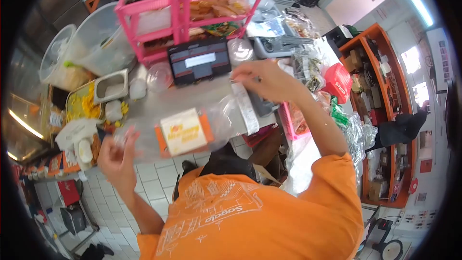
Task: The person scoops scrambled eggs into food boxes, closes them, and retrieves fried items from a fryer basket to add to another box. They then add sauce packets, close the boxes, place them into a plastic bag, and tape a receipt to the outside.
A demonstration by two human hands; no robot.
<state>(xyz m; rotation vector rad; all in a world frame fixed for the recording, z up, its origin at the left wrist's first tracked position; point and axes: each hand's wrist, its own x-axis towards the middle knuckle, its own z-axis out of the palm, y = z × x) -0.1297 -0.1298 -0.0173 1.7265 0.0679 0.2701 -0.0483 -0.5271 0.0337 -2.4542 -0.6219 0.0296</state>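
A clear plastic bag (219,124) with an orange and cream printed label (185,132) hangs over the front edge of the metal counter. My left hand (118,156) pinches the bag's left end. My right hand (262,79) is raised above the counter, fingers bent and close together, at the top of a long white printed strip (245,108); whether it grips the strip is unclear. Behind the bag stands a dark tablet-like device (199,60) with a pale box on its screen.
Pink stacked baskets (180,7) with wrapped packs stand at the back. Clear tubs (103,43), a metal container (111,86) and a tray with yellow pieces (84,103) are on the left. A red box (337,83) and orange shelves (380,110) are on the right.
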